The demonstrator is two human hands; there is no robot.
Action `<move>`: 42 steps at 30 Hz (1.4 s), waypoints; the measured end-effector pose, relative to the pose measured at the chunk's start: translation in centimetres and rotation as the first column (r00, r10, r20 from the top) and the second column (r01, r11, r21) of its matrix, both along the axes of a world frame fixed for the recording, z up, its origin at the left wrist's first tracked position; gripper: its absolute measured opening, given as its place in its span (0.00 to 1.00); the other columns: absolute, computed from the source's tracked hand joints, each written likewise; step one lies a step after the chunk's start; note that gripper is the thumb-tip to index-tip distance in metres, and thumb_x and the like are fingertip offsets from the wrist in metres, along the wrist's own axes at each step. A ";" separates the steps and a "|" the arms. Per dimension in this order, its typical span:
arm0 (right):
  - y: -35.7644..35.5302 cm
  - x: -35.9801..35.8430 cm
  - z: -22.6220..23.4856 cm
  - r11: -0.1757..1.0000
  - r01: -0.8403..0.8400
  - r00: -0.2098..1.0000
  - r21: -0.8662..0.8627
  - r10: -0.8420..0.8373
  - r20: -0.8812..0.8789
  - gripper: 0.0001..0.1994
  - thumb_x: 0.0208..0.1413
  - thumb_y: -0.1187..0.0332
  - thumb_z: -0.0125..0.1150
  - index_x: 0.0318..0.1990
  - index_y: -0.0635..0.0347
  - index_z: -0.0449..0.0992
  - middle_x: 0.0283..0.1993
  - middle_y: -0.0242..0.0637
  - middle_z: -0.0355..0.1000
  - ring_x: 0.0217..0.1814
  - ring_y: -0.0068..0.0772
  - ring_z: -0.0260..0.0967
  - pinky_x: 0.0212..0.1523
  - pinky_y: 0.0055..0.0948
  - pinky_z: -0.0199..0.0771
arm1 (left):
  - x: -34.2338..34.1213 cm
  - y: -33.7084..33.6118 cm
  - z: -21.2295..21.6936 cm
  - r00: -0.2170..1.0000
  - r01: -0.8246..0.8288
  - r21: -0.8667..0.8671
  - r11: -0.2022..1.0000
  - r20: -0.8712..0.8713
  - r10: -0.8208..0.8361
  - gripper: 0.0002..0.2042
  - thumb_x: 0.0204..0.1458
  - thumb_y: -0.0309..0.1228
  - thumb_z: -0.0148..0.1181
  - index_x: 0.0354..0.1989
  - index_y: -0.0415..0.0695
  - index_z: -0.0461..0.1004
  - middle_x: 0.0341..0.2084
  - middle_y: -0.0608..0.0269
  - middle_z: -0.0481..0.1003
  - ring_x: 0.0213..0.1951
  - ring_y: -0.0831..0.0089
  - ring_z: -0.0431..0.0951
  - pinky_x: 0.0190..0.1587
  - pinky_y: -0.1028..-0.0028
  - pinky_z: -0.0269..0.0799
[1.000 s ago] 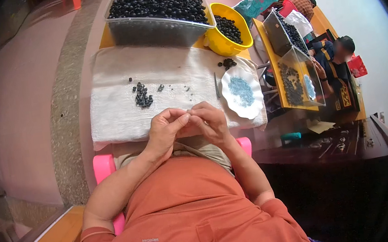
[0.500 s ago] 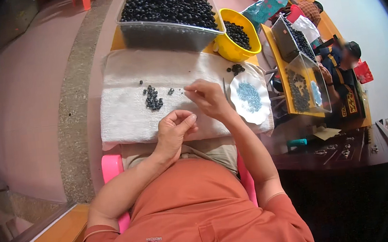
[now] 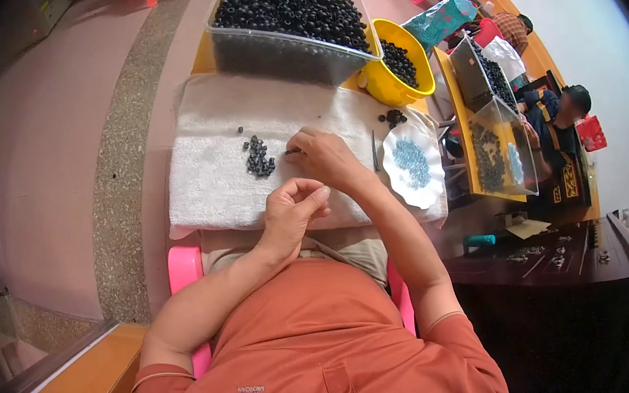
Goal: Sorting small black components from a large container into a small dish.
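On the white towel (image 3: 210, 197) lies a loose pile of small black ring-shaped pieces (image 3: 258, 159). My right hand (image 3: 326, 158) rests just right of the pile, its fingertips closed on a small black piece (image 3: 293, 151) that shows at their left edge. Nearer my body, my left hand (image 3: 292, 208) is closed, thumb pressed to the curled index finger; whatever it may hold is hidden. To the right stands a white scalloped dish (image 3: 399, 193) with light-blue bits (image 3: 411, 162). Dark tweezers (image 3: 375, 152) lie between the dish and my right hand.
A clear bin (image 3: 291, 59) heaped with black pieces stands at the far edge, beside a yellow basket (image 3: 387, 87) of similar pieces. Several dark pieces (image 3: 392, 118) lie behind the dish. Rightward, a co-worker (image 3: 554, 119) sits by another table with bins (image 3: 498, 140).
My right hand has moved left and down onto the small black piece that lay apart beside the pile. My left hand stays nearly in place. The whole view has shifted slightly.
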State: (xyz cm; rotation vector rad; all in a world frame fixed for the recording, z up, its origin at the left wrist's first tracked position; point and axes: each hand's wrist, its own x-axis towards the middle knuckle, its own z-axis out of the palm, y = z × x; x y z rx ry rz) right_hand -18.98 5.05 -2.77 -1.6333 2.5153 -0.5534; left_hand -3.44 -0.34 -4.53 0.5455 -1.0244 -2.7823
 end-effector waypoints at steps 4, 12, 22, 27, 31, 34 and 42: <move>0.9 0.1 0.0 0.995 0.018 0.999 -0.097 -0.016 0.031 0.06 0.50 0.69 0.62 0.35 0.59 0.79 0.35 0.44 0.75 0.37 0.50 0.74 0.38 0.40 0.74 | -0.1 0.0 -0.1 1.000 0.007 0.007 1.000 0.003 -0.007 0.07 0.54 0.27 0.64 0.39 0.41 0.74 0.28 0.68 0.76 0.28 0.81 0.76 0.34 0.81 0.75; 3.9 0.4 0.0 0.983 0.088 0.992 -0.161 -0.072 0.100 0.08 0.51 0.71 0.60 0.37 0.61 0.80 0.36 0.45 0.76 0.39 0.50 0.75 0.41 0.39 0.75 | 0.1 0.1 0.1 1.000 0.003 0.004 1.000 0.008 -0.003 0.06 0.54 0.26 0.64 0.38 0.41 0.74 0.28 0.68 0.75 0.28 0.80 0.76 0.35 0.81 0.75; 6.6 0.8 -0.1 0.920 0.297 0.864 -0.255 -0.146 0.482 0.06 0.56 0.72 0.63 0.39 0.64 0.78 0.27 0.37 0.73 0.29 0.24 0.68 0.32 0.25 0.70 | 0.0 0.2 -0.1 1.000 -0.004 -0.006 1.000 -0.013 0.004 0.05 0.55 0.27 0.64 0.37 0.42 0.75 0.28 0.67 0.75 0.28 0.80 0.76 0.34 0.80 0.74; 7.1 0.7 0.1 0.915 0.323 0.786 -0.242 -0.117 0.607 0.06 0.58 0.74 0.60 0.42 0.64 0.77 0.28 0.34 0.73 0.28 0.21 0.66 0.30 0.24 0.69 | 0.0 0.2 -0.3 1.000 -0.007 -0.009 1.000 -0.022 0.007 0.06 0.54 0.27 0.64 0.37 0.42 0.74 0.27 0.68 0.76 0.28 0.80 0.76 0.34 0.80 0.74; 7.2 0.9 0.5 0.925 0.227 0.857 -0.306 -0.040 0.514 0.07 0.61 0.74 0.56 0.43 0.66 0.77 0.31 0.32 0.73 0.32 0.20 0.69 0.35 0.21 0.70 | 0.0 0.1 0.0 1.000 -0.004 -0.015 1.000 -0.013 0.004 0.06 0.54 0.27 0.64 0.37 0.43 0.74 0.27 0.68 0.76 0.28 0.80 0.76 0.34 0.81 0.74; 7.4 1.1 0.6 0.918 0.270 0.822 -0.291 -0.063 0.565 0.07 0.61 0.74 0.55 0.43 0.66 0.77 0.30 0.32 0.72 0.30 0.20 0.69 0.35 0.21 0.70 | 0.0 0.2 -0.2 1.000 -0.006 -0.013 1.000 -0.012 0.006 0.06 0.54 0.28 0.65 0.37 0.43 0.74 0.27 0.68 0.75 0.28 0.80 0.76 0.34 0.81 0.74; 7.8 0.9 0.3 0.888 0.366 0.677 -0.278 -0.049 0.734 0.08 0.62 0.71 0.57 0.42 0.67 0.77 0.29 0.31 0.73 0.30 0.19 0.71 0.33 0.20 0.71 | 0.0 0.2 -0.1 1.000 -0.009 -0.016 1.000 -0.013 0.009 0.07 0.54 0.28 0.65 0.37 0.42 0.74 0.28 0.68 0.76 0.27 0.80 0.76 0.33 0.81 0.74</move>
